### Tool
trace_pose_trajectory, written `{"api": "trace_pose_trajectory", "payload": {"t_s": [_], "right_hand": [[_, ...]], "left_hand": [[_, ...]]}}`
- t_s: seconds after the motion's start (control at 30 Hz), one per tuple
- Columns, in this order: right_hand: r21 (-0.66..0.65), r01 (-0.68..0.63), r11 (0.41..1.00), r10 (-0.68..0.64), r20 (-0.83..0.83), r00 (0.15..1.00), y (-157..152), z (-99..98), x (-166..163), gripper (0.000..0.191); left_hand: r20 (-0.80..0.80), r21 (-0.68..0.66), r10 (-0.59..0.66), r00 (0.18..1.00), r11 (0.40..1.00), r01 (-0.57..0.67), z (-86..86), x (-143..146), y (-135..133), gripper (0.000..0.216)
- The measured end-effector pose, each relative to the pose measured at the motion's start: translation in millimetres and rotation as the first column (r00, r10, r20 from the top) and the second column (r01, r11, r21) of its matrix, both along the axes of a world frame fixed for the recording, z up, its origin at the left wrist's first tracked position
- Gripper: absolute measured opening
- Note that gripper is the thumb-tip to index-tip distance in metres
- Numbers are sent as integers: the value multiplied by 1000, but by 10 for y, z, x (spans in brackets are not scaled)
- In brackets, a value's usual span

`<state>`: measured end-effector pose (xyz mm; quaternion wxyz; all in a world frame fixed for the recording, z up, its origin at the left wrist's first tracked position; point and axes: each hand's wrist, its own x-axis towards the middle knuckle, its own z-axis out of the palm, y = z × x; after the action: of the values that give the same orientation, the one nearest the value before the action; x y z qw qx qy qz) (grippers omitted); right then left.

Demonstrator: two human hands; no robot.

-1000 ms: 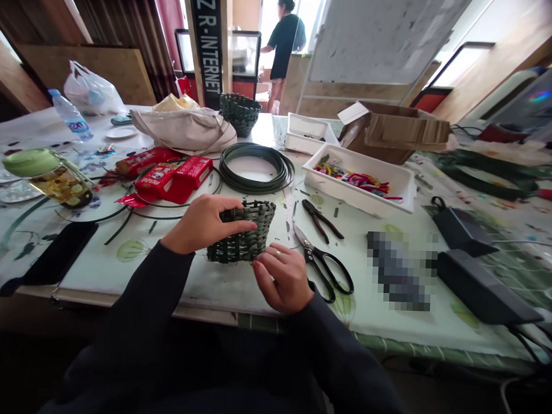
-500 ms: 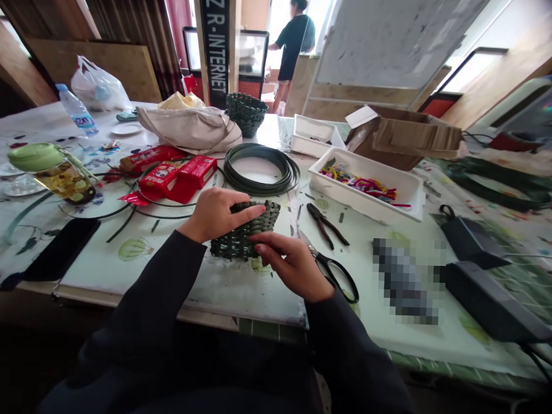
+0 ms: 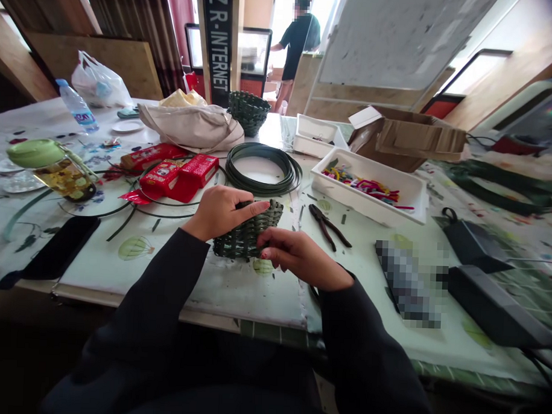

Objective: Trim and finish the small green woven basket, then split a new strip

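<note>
A small dark green woven basket (image 3: 247, 233) stands on the table in front of me. My left hand (image 3: 221, 212) grips its near left rim, fingers curled over the top edge. My right hand (image 3: 296, 257) is closed against the basket's near right side, fingertips pinching at the weave; what they pinch is too small to name. Black pliers (image 3: 328, 224) lie just right of the basket. My right wrist hides the scissors seen earlier.
A coil of green strip (image 3: 263, 168) lies behind the basket, red packets (image 3: 177, 174) to its left, a white tray of coloured bits (image 3: 368, 187) to the right. A black phone (image 3: 59, 251), a jar (image 3: 55, 172), a second basket (image 3: 248, 111), a cardboard box (image 3: 409, 139). A person stands far back.
My right hand rose from the table beside the basket to its near right side and closed on the weave, covering the scissors. My left hand kept its hold on the rim.
</note>
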<state>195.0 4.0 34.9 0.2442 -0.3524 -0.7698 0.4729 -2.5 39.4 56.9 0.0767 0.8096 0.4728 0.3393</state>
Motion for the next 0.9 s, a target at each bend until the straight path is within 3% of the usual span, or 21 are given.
{"api": "trace_pose_trajectory", "payload": {"t_s": [0.17, 0.33, 0.53, 0.7, 0.9], "right_hand": [[-220, 28, 975, -66, -168, 984, 0, -37, -27, 23], [-276, 96, 956, -174, -276, 945, -25, -67, -73, 29], [-242, 220, 945, -288, -291, 912, -62, -87, -149, 33], [-127, 321, 939, -343, -233, 910, -87, -117, -191, 32], [21, 346, 938, -339, -159, 927, -116, -91, -205, 30]], "left_hand": [[-1, 9, -7, 1000, 1000, 7, 5, 17, 14, 57], [9, 12, -15, 1000, 1000, 15, 9, 21, 15, 55], [10, 17, -2, 1000, 1000, 1, 3, 21, 35, 55], [9, 16, -4, 1000, 1000, 4, 11, 17, 39, 55], [18, 9, 0, 1000, 1000, -1, 6, 22, 47, 55]]}}
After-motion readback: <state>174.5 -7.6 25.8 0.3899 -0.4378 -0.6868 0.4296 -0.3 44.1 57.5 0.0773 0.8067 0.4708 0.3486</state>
